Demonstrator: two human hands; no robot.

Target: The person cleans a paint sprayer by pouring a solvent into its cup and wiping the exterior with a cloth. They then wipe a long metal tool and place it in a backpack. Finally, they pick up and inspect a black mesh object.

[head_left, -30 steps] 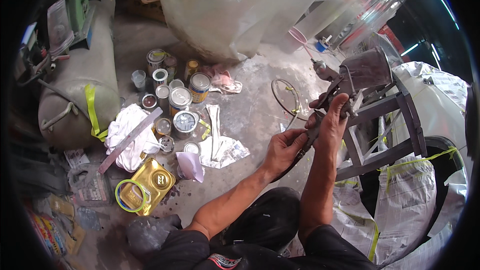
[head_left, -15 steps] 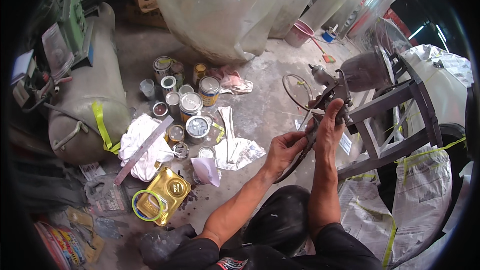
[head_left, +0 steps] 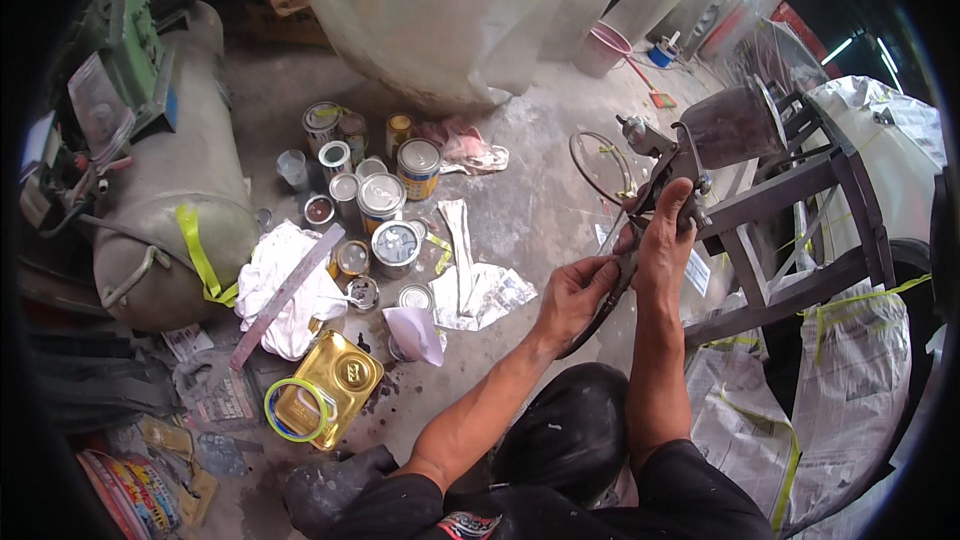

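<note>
My right hand (head_left: 662, 235) is wrapped round the grip of a spray gun (head_left: 655, 180), thumb up along its back. The gun's dark, dusty paint cup (head_left: 728, 128) points up and right, beside a grey frame. My left hand (head_left: 575, 302) is closed, with thumb and fingers pinching the dark air hose (head_left: 603, 312) where it meets the bottom of the grip. The exact joint is hidden by the fingers. A thin looped hose (head_left: 582, 168) hangs behind the gun.
Several paint cans (head_left: 382, 198) stand on the floor to the left, near a white rag (head_left: 285, 280) and a gold tin (head_left: 335, 365). An air compressor tank (head_left: 170, 250) is at far left. At right stands a grey frame (head_left: 770, 210) among newspaper-masked parts (head_left: 855, 360). Plastic sheeting (head_left: 450, 30) hangs behind.
The view has shifted slightly. Both hands and the spray gun sit a little farther right, and the right hand's thumb is a bit higher. The grips look the same.
</note>
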